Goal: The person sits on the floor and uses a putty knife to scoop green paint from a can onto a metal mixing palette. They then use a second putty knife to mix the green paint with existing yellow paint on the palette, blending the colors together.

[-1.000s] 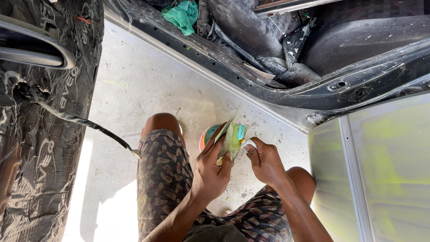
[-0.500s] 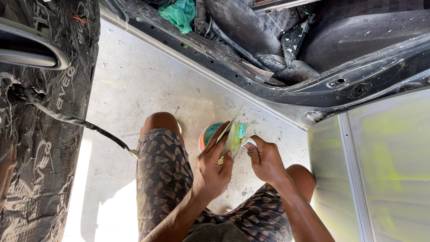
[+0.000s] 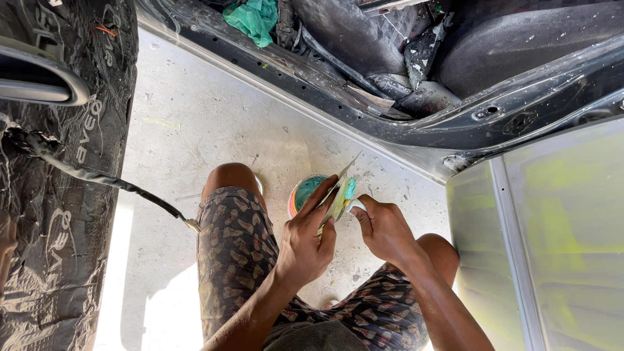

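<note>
While both hands grip a filler-smeared spreader (image 3: 338, 198), the left hand (image 3: 305, 244) and right hand (image 3: 383, 227) hover over pale concrete floor (image 3: 195, 123).

The flat spreader (image 3: 338, 195) has tilted upright in the left hand (image 3: 309, 244), baring more of the open tin (image 3: 304, 193)

In my left hand (image 3: 305, 244) I hold a thin flat spreader blade (image 3: 336, 198), tilted edge-up and smeared with green-yellow filler. My right hand (image 3: 385, 229) pinches a small white piece (image 3: 355, 206) against its lower edge. Just beyond my fingers sits the open tin of teal filler (image 3: 305, 193).
</note>
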